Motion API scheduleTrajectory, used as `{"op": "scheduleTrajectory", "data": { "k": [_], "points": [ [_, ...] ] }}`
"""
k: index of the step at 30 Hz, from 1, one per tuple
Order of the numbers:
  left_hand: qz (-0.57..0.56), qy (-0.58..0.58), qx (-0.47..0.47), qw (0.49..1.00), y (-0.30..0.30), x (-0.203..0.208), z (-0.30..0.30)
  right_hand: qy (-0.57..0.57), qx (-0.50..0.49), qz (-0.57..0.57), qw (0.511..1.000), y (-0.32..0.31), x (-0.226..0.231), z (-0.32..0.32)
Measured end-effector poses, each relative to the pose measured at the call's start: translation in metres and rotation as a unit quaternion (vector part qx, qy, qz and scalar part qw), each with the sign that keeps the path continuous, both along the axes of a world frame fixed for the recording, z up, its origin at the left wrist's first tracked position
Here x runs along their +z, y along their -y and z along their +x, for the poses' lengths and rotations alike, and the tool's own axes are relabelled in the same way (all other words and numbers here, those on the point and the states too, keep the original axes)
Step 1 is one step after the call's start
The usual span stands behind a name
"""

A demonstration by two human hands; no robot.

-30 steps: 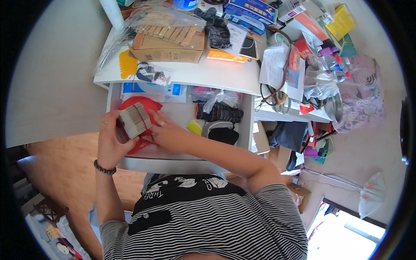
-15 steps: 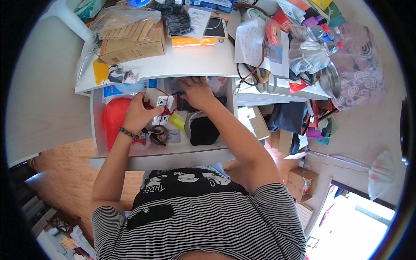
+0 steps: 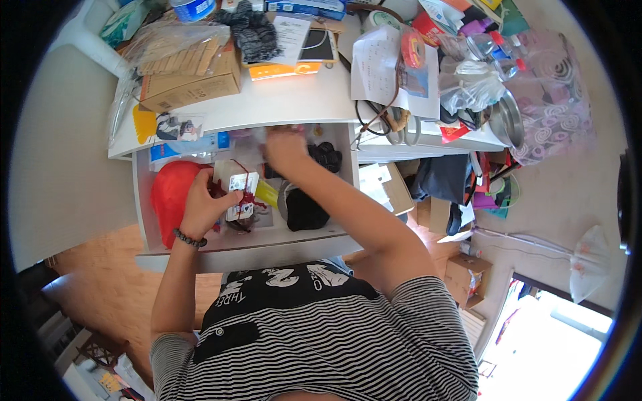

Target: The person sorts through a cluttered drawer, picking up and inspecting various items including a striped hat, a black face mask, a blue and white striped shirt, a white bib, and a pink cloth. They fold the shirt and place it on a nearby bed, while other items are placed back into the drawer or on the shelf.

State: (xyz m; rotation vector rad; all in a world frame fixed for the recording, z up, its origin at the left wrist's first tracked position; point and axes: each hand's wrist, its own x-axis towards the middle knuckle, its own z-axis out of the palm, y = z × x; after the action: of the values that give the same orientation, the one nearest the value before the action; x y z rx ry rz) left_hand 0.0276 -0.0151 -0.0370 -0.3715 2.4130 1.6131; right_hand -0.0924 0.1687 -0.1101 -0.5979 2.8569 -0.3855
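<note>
My left hand (image 3: 204,208) is closed on a deck of playing cards (image 3: 239,194), its thumb pressed over the card edge. Dark red string (image 3: 251,200) trails around the cards. Left of that hand lies a red cloth-like bundle (image 3: 170,197). My right hand (image 3: 286,150) reaches into the back of the open drawer (image 3: 221,248), near clear plastic; its fingers are blurred and partly hidden. Beside it are a dark knitted bundle (image 3: 328,156), a black pouch (image 3: 306,210) with a grey edge, and a yellow-green item (image 3: 267,194).
Above the drawer, the white desktop (image 3: 287,107) carries a cardboard box (image 3: 190,87), a phone (image 3: 321,48), papers (image 3: 381,67) and a metal bowl (image 3: 509,120). A yellow scraper-like piece (image 3: 143,124) lies at its left edge. Dark cords (image 3: 371,120) hang over the front.
My right hand has shifted within the back of the drawer, uncovering more of the dark knitted bundle. My left hand has moved slightly left and down with the cards, now covering a round dark item.
</note>
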Motion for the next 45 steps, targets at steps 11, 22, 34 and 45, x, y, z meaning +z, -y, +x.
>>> {"op": "scheduleTrajectory", "data": {
  "k": [11,22,34,45],
  "points": [
    [0.034,0.007,-0.003,0.999,0.001,0.005,-0.006,0.029,-0.147,-0.362,0.92,0.041,-0.027,0.0],
    [0.096,0.035,-0.027,0.994,-0.059,-0.017,-0.043,0.261,-0.157,-0.509,0.805,-0.088,0.042,0.056],
    [-0.137,-0.11,-0.087,0.981,-0.173,-0.078,-0.153,0.029,-0.094,-0.252,0.963,-0.122,0.06,0.069],
    [-0.4,-0.287,-0.22,0.842,-0.108,-0.023,-0.065,-0.042,0.014,-0.226,0.973,-0.134,0.071,0.085]
  ]
}}
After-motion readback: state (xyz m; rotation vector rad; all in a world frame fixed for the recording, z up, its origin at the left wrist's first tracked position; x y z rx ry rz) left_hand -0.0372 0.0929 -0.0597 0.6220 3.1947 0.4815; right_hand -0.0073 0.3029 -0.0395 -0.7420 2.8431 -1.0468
